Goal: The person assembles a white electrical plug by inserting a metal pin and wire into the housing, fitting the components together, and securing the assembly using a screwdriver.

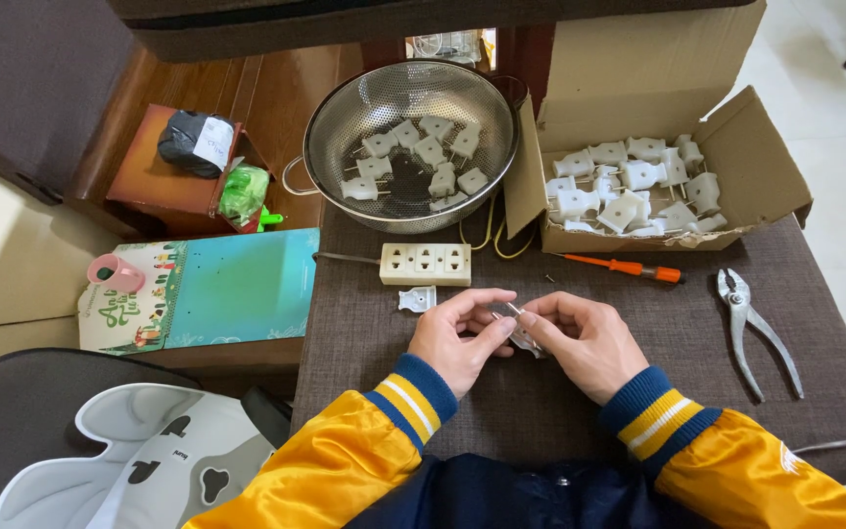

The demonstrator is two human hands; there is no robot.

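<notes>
A brown worktop [638,392] fills the middle and right of the frame. In the upper right sits a big cardboard box [658,108] with its flaps open, full of white plugs [629,186]. Just left of it, at the top middle, is a round metal strainer [408,142] with more white plugs inside. At the left edge of the worktop lies a flat blue-green box [217,289] with a pink tape roll [115,272] on it.

In the lower middle, the left hand [457,338] and the right hand [585,343] come together. Both hands are closed, pinching one small white plug [524,336] between their fingertips, just above the worktop.

Above the hands lies a white socket strip [426,264] with three sets of holes. At the right side lie silver pliers [756,328]. An orange screwdriver [629,266] lies in front of the cardboard box. A little white plug piece [417,299] sits just under the socket strip, near the left hand.
</notes>
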